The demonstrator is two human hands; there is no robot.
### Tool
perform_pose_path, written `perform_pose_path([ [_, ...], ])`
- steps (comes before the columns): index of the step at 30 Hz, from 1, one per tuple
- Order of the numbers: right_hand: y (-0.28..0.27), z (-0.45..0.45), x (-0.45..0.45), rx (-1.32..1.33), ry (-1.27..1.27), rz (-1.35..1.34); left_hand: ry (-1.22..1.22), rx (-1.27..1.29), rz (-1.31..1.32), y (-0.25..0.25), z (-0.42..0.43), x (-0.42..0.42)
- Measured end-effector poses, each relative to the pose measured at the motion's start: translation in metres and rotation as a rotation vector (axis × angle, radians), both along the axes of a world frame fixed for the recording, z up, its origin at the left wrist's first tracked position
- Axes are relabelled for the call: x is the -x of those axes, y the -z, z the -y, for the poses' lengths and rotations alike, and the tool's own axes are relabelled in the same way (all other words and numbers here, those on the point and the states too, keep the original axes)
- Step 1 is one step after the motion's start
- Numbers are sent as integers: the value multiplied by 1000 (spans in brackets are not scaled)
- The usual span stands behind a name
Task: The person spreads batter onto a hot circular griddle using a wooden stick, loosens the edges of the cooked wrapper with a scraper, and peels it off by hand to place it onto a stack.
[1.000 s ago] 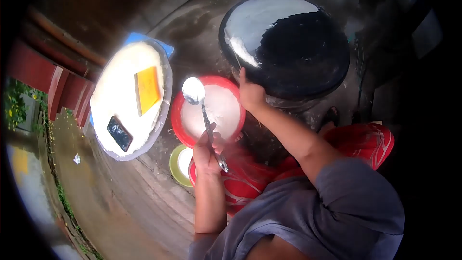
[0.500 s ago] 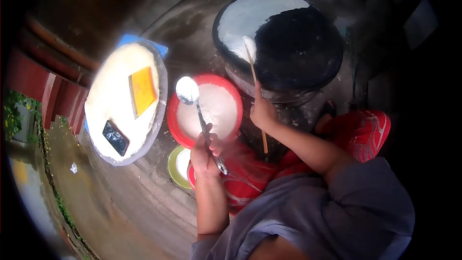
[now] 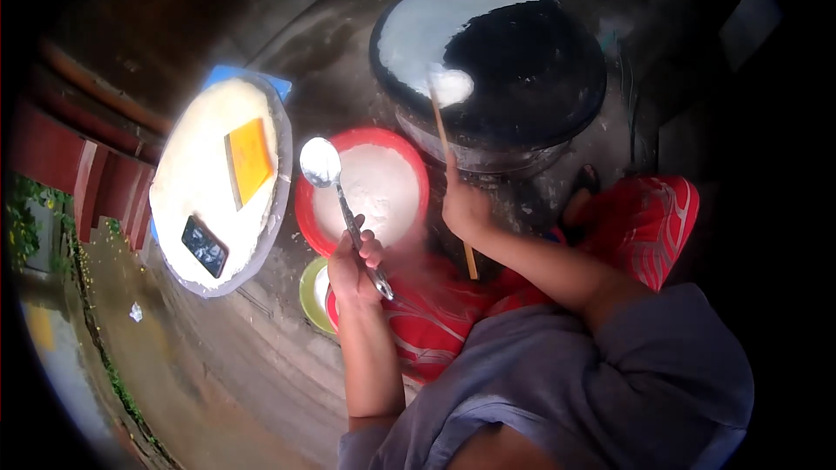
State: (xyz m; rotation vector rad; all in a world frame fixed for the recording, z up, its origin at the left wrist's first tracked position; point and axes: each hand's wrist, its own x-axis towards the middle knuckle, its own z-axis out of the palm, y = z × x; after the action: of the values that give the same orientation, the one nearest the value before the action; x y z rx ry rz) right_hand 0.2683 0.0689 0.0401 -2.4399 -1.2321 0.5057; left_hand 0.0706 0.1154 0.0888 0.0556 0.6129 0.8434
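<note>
My left hand (image 3: pixel 355 265) is wrapped round the handle of a long metal ladle (image 3: pixel 321 163), whose white-coated bowl is over the left edge of a red basin (image 3: pixel 306 209) of white batter (image 3: pixel 379 191). In my right hand (image 3: pixel 468 209) is a thin wooden stick (image 3: pixel 440 126). Its far end reaches the near left part of a round black griddle (image 3: pixel 540 78), beside a thick white blob (image 3: pixel 452 87). A white layer (image 3: pixel 422 26) covers the griddle's left and far side; the rest of its surface is black.
On the left, a round pale-topped stand (image 3: pixel 196 174) bears a yellow-orange flat object (image 3: pixel 250 162) and a phone (image 3: pixel 205 246). A green bowl (image 3: pixel 313 296) sits below the basin. My red-trousered knees (image 3: pixel 644 226) are near the griddle. A sandalled foot (image 3: pixel 582 196) shows beside it.
The stick, hidden or edge-on at first, now shows clearly, and my right hand has drawn back from the griddle's rim. My left hand still holds the ladle. The whole view has shifted slightly.
</note>
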Motion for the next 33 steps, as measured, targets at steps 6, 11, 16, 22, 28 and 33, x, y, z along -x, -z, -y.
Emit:
perform_pose_path([
  [6, 29, 1, -32, -129, 100, 64, 36, 0, -31, 0, -2, -1],
  [11, 4, 35, -8, 1, -12, 12, 33, 31, -47, 0, -3, -3],
  [16, 19, 22, -43, -27, 103, 40, 46, 28, -60, 4, -6, -4],
  [22, 12, 60, -33, 22, -75, 117, 45, 61, -100, -4, -6, -11],
  [28, 25, 79, -80, -24, 87, 164, 75, 31, -106, 3, -12, -10],
  [33, 33, 87, -75, -12, -30, 310, 53, 67, -115, 5, -15, -13],
])
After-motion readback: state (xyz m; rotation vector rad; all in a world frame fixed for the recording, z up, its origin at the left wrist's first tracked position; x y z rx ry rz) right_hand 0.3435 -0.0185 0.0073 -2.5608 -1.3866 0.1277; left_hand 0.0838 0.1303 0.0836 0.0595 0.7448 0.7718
